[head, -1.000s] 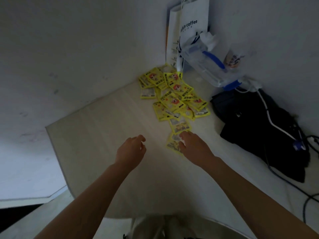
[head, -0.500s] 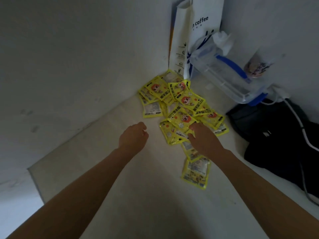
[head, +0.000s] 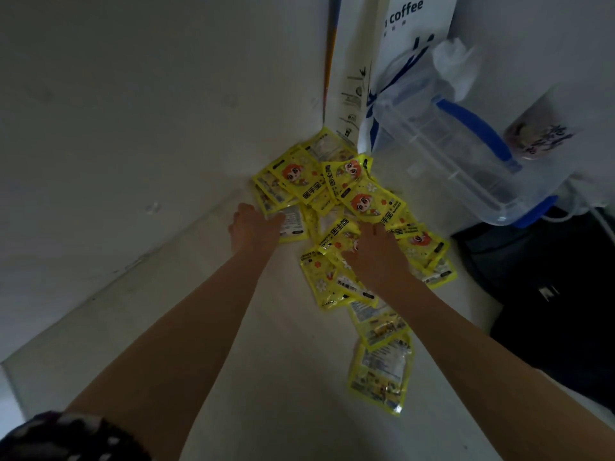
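On the desk (head: 283, 377) a white paper bag (head: 406, 44) is stood in the corner, and a clear box (head: 449, 154) is leaned beside it; their contents cannot be made out. Yellow packets (head: 362, 201) are heaped in front. The left hand (head: 253, 227), clear of the heap half a second ago, is now laid on a pale packet (head: 294, 224); whether its fingers grip cannot be told. A crumpled packet (head: 339, 236) is pinched in the right hand (head: 376, 254)'s curled fingers.

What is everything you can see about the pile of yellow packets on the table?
The pile of yellow packets lies on the pale table, in the corner by the wall. They are flat, glossy sachets; some show an orange-haired cartoon figure, others a printed back. They overlap loosely, and two trail toward the person. The left hand touches its left edge; the right hand rests on its middle.
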Available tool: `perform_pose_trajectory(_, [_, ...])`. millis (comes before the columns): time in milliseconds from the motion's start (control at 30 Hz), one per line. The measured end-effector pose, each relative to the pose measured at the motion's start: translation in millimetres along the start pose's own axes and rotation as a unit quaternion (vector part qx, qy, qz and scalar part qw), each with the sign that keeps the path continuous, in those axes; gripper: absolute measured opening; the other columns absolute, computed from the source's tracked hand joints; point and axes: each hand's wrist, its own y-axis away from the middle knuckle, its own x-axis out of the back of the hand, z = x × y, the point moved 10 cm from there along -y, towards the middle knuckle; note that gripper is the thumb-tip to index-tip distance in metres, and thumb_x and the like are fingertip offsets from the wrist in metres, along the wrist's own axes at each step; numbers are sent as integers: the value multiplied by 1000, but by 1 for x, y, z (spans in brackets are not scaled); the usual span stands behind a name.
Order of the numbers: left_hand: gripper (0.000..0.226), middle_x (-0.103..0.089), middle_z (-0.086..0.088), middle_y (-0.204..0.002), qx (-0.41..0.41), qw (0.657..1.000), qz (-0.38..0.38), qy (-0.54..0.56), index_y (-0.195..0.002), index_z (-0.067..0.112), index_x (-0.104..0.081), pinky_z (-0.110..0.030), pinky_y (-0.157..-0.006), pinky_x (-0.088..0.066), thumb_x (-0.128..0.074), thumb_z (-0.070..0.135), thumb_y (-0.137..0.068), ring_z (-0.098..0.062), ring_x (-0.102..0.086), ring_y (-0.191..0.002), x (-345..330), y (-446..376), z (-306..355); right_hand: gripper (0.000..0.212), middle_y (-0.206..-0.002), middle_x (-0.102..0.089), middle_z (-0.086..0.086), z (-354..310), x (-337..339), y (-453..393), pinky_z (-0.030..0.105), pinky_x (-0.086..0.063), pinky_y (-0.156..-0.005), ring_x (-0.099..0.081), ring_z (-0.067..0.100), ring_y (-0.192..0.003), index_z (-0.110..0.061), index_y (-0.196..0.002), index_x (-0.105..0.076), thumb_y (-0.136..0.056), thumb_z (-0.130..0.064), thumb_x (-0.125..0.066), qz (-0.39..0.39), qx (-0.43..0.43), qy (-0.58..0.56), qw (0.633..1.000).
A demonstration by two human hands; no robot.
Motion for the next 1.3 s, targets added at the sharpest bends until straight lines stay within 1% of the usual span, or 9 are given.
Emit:
perform_pose_trajectory(167, [82, -44, -15, -136, 26, 998, 12, -52, -133, 6, -33, -45, -100, -37, -74, 48, -75, -36, -37, -129, -12, 1, 4, 62, -132, -42, 17, -1, -2, -4, 46, -46, -93, -45, 38, -121, -6, -132, -37, -89, -45, -57, 24, -19, 13, 999])
perform_pose_trajectory(433, [78, -54, -11, -127, 39, 996, -51, -65, -124, 10, -41, -46, -97, -46, -84, 39, -66, -32, -47, -123, -5, 8, -12, 69, -133, -41, 18, 4, -6, -1, 47, -45, -98, -43, 38, -123, -5, -134, -36, -85, -43, -65, 28, -37, -11, 999])
perform_pose_trajectory(600, [72, -70, -11, -100, 51, 992, -99, -62, -102, 10, -63, -44, -83, -57, -82, 42, -41, -30, -68, -94, -5, 23, -37, 68, -130, -40, 17, 2, -5, 8, 45, -48, -94, -48, 37, -117, -6, -133, -36, -83, -40, -67, 34, -32, -39, 998])
perform_pose_trajectory(733, [39, -73, -13, -87, 67, 991, -116, -28, -88, 8, -70, -42, -78, -59, -86, 24, -57, -25, -71, -79, 0, 42, -54, 61, -128, -49, 17, -2, -1, 19, 45, -53, -85, -58, 36, -110, -5, -134, -36, -88, -33, -65, 36, -6, -109, 993])
perform_pose_trajectory(933, [45, -73, -17, -89, 81, 982, -120, 121, -93, 6, -72, -49, -75, -59, -82, 19, -51, -30, -71, -76, 8, 71, -70, 39, -99, -66, 9, 19, 11, 41, 43, -56, -71, -65, 29, -90, -12, -126, -45, -91, -21, -60, 60, -30, -195, 978])
perform_pose_trajectory(1100, [27, -71, -12, -88, 99, 957, -161, 222, -97, 9, -68, -30, -63, -57, -78, 3, -73, -23, -68, -71, -7, 102, -59, 13, -69, -43, -8, 55, 13, 53, 26, -30, -50, -51, 23, -73, -17, -86, -47, -93, -23, -56, 81, -62, -207, 973])
perform_pose_trajectory(1167, [26, -70, -7, -80, 97, 953, -163, 234, -95, 10, -66, -24, -51, -53, -78, 4, -73, -17, -67, -61, -17, 108, -51, 17, -71, -45, -4, 69, 19, 51, 28, -32, -56, -52, 25, -79, -16, -82, -43, -93, -22, -54, 88, -72, -189, 975])
perform_pose_trajectory(1233, [21, -68, -6, -75, 102, 950, -152, 254, -93, 9, -66, -22, -45, -52, -76, 3, -75, -12, -65, -52, -28, 114, -43, 15, -88, -60, 10, 83, 26, 48, 33, -42, -66, -59, 32, -90, -7, -97, -53, -92, -21, -54, 99, -83, -167, 977])
perform_pose_trajectory(1300, [15, -68, -11, -81, 102, 947, -134, 274, -94, 6, -67, -28, -53, -57, -71, 3, -80, -18, -65, -58, -37, 117, -36, 25, -99, -63, 18, 93, 34, 44, 40, -49, -73, -61, 37, -94, -3, -108, -55, -92, -22, -55, 107, -90, -158, 978])
